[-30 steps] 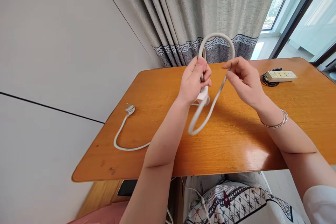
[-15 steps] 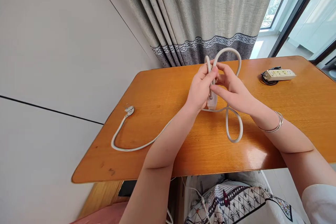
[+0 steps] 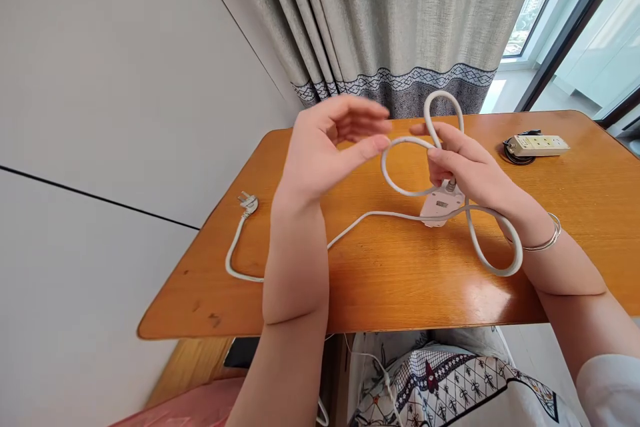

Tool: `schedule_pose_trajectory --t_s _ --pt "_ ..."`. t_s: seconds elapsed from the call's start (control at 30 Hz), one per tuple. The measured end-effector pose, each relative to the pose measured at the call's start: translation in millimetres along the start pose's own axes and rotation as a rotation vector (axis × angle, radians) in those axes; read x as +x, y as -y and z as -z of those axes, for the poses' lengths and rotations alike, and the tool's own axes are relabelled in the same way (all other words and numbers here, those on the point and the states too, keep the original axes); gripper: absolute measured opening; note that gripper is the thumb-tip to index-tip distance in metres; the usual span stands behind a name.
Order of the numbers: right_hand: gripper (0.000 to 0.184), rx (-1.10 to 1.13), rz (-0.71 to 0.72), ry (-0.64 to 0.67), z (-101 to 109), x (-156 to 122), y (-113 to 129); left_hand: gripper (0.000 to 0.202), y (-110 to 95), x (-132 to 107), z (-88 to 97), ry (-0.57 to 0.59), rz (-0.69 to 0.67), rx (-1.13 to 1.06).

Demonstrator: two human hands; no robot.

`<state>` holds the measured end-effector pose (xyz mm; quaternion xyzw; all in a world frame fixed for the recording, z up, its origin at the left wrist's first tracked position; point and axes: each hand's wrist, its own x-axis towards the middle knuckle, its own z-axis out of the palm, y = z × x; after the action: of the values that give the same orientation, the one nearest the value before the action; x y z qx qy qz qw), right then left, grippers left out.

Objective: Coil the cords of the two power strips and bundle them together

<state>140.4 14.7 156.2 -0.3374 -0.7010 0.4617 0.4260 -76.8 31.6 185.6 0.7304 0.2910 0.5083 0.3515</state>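
My right hand (image 3: 463,157) is closed on a white power cord (image 3: 407,140), pinching its loops between thumb and fingers. Below that hand hangs a white power strip (image 3: 443,203), joined to the cord and seen from its back. One loop stands up above the fingers, another droops to the right by my wrist. My left hand (image 3: 340,137) is open, fingers curved and apart, its thumb tip close to the cord's left loop; whether it touches I cannot tell. The cord runs left across the table, passing behind my left forearm, to a plug (image 3: 248,203) lying with its prongs up-left.
A second, cream power strip (image 3: 543,145) with a black cord lies at the back right of the wooden table (image 3: 380,287). Behind the table hangs a grey curtain (image 3: 400,13). A white wall panel (image 3: 100,80) borders the left side.
My left hand has let go of the cord and moved left, opening. My right hand has shifted slightly right with the cord, and the power strip has turned to show its back.
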Motion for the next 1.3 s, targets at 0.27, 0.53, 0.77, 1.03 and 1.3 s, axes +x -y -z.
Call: schedule_pose_trajectory --t_s 0.27,0.53,0.77,1.03,1.3 --pt "0.028 0.137 -0.093 0.172 0 -7 15 0.034 12 12 -27.4 0.138 -0.039 -0.099" --pt "0.034 0.301 0.080 -0.256 10 9 4 0.033 39 18 -37.6 0.174 0.186 -0.295" --pt "0.035 0.424 0.109 -0.267 6 10 10 0.045 46 19 -36.3 0.285 0.235 -0.382" --pt "0.041 0.554 0.247 -0.526 25 8 22 0.054 63 19 -55.5 0.343 0.177 -0.532" --pt "0.052 0.691 0.425 -0.762 64 7 36 0.031 85 30 -26.9 0.228 0.268 -0.193"
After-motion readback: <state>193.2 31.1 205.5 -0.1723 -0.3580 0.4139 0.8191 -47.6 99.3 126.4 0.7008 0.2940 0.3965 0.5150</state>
